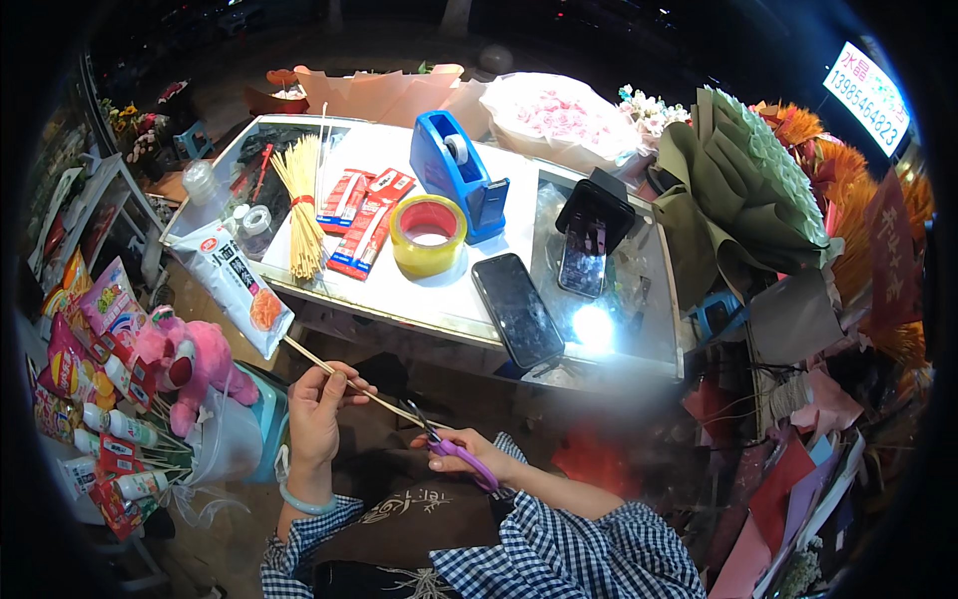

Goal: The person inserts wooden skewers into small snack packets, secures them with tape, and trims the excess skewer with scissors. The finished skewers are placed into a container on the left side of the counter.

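Note:
Between my left hand's thumb and fingers are pinched thin wooden skewers. At their far left end is a white snack packet with an orange food picture, tilted beside the table's front edge. My right hand grips purple-handled scissors. Their dark blades lie across the skewers close to the near end; whether they bite into the wood I cannot tell. On the table above my hands lie a bundle of skewers, red and white packets and a roll of yellow tape.
A blue tape dispenser and a black phone are on the white table. Another phone leans on a dark stand beside a bright light. Left stands a snack bouquet with a pink plush toy; wrapped bouquets line the back.

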A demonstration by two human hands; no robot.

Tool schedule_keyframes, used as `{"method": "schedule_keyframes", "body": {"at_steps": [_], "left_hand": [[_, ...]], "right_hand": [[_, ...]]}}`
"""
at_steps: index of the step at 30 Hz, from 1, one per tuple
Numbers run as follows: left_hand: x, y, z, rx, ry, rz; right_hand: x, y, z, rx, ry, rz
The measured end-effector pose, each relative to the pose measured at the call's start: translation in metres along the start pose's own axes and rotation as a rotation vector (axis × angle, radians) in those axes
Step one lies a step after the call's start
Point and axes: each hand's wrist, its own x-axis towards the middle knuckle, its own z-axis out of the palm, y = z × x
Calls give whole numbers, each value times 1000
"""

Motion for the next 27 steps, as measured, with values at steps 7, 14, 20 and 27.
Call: {"method": "schedule_keyframes", "body": {"at_steps": [7,14,20,27], "left_hand": [[-6,0,-14,-38,-37,-77],[-15,-10,-6,-99,-191,-165],[-16,-8,-10,-192,-398,-142],[-19,-10,-13,-118,-268,-114]], "right_hand": [[-2,-12,-4,88,28,57],[12,-31,13,283,13,-116],[11,-36,21,258,190,-126],[11,-33,19,146,222,-106]]}}
